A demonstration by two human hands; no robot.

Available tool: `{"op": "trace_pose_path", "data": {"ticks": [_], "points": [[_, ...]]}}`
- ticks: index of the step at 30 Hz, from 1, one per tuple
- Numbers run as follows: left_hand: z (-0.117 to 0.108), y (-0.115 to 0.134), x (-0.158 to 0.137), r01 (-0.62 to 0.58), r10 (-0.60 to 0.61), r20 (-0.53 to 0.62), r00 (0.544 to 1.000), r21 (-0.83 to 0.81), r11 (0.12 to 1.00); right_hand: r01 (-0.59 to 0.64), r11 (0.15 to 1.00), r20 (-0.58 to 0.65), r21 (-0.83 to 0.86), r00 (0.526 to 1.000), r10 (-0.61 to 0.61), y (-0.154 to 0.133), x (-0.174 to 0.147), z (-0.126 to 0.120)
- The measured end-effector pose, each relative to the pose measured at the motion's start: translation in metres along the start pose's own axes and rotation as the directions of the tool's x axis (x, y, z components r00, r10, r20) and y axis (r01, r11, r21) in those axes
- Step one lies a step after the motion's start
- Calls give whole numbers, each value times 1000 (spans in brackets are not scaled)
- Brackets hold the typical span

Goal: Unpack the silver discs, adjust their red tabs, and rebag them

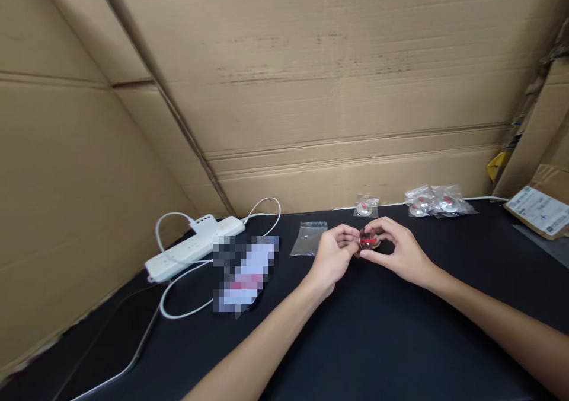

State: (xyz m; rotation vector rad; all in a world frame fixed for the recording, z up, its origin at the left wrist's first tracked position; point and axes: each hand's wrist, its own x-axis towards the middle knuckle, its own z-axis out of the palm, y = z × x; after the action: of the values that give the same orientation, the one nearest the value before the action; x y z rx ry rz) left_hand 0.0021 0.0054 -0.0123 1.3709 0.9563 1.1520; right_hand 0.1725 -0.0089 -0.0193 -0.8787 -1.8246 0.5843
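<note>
Between my two hands, just above the black table, is a small round shiny metal piece with a red strip (368, 241). My left hand (335, 252) pinches its left edge with thumb and fingers. The fingers of my right hand (395, 250) curve round its right side, thumb below and fingertips above. Part of the piece is hidden behind the fingers, and its exact kind is too small to tell. Left of my left hand lies a flat clear plastic bag (309, 238).
Similar round metal pieces in clear bags (364, 208) lie along the back, with more bagged pieces (438, 201) further right. A white power strip (195, 248) with cables and a blurred-out object (249, 276) are left. A labelled cardboard box (540, 208) stands right; cardboard walls (338, 104) enclose the table.
</note>
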Motion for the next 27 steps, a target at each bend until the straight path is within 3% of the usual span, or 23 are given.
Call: {"op": "trace_pose_path", "data": {"ticks": [5,19,23,27], "points": [[0,0,1,3,-3,24,1000,-11,1000,-83,992,34,93,996,80,2,-2,4],[-4,4,4,6,-4,-66,998,35,999,-60,997,-75,47,995,63,-5,-3,4],[-3,3,4,-12,16,-69,997,64,998,6,1000,-70,-24,998,-8,-6,-3,2],[-1,8,0,-104,116,-50,992,203,974,99,986,-55,-134,993,-107,-6,-3,0]]}}
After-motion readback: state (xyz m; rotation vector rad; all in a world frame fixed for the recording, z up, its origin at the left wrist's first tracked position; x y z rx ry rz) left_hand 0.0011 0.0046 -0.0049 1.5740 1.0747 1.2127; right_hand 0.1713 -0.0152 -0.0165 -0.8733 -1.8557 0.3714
